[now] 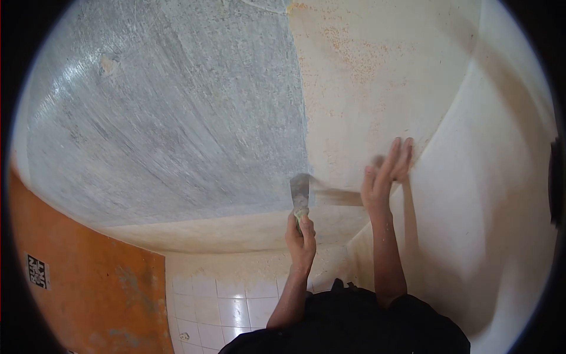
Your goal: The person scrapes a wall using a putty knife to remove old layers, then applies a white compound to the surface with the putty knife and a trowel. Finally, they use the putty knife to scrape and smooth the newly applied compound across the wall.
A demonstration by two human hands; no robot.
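My left hand (302, 243) is wrapped around the pale green handle of a putty knife (300, 190), with its broad metal blade pointing up. The blade is against or just in front of the lower right corner of a rough grey patch (194, 118) on the wall; whether it touches cannot be made out. To the right, my right hand (386, 177) has its fingers stretched out at the cream wall surface (359, 100), near the corner. Nothing shows in that hand. Orange specks mark the cream surface above it.
An orange wall (88, 277) with a black-and-white sticker (38, 271) stands at lower left. White tiles (236, 304) cover the area below the cream band. On the right, a pale adjoining wall (471, 194) meets the work surface at a corner.
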